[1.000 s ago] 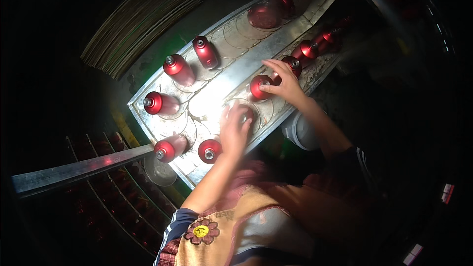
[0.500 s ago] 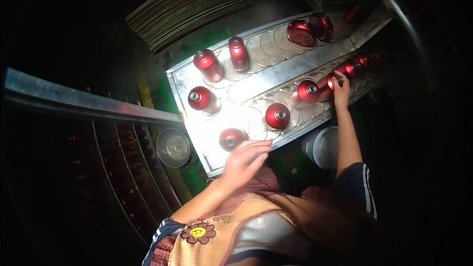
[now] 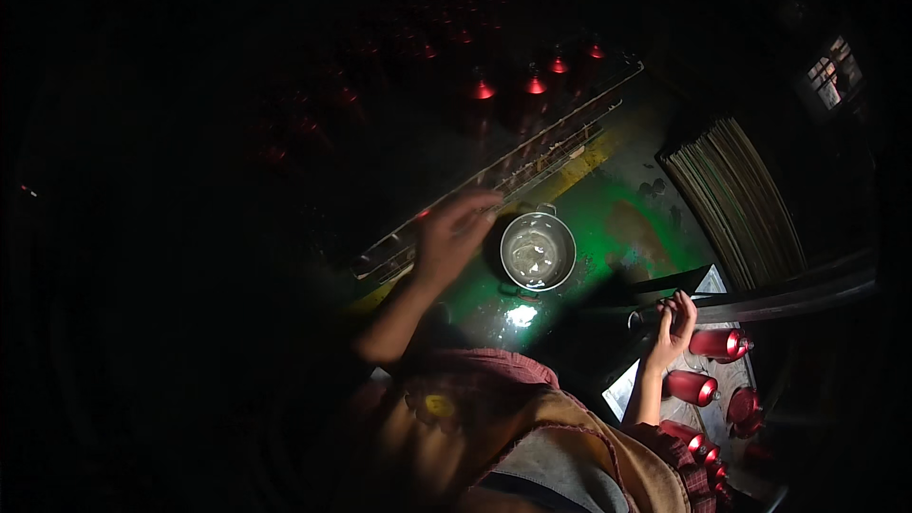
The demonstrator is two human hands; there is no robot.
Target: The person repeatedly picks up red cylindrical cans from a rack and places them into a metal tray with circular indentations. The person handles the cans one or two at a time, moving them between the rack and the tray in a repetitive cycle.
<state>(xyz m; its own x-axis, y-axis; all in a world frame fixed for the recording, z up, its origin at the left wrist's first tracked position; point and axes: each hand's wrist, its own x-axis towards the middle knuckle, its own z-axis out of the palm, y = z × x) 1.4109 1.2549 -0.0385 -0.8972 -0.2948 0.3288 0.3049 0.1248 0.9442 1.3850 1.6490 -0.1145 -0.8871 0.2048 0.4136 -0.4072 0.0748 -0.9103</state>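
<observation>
Bottles (image 3: 692,387), red, several of 'em, are on the table (image 3: 620,391) below & right of your R hand (image 3: 673,331); the nearest one is just beside it. No bottle in either grip that I can see, so you're prob btwn two handling moves, facing the floor & rack side w/ the table off to your R. Any pick from that table would call for your R hand to drop lower & open wider, w/ care b/c the ones farther below it crowd together.

Pose check: R forearm's up steeply, hand raised, fingers half-curled & pointing up. Can't tell if the tips are closed, or if they touch the dark rail (image 3: 779,299) running off to their right.

L hand (image 3: 454,239) is well fwd, elbow bent, a bit blurred; fingers loose & extended, nothing visible in 'em. It's over or by the near edge of the rack (image 3: 532,160); contact, can't tell. Dim red bottles (image 3: 483,90) show up beyond it. Just right of your L hand there's a metal pot (image 3: 562,271) on the green floor (image 3: 608,218), handles at both ends. Stack of flat sheets (image 3: 736,209) is up & right of your R hand, well apart.
</observation>
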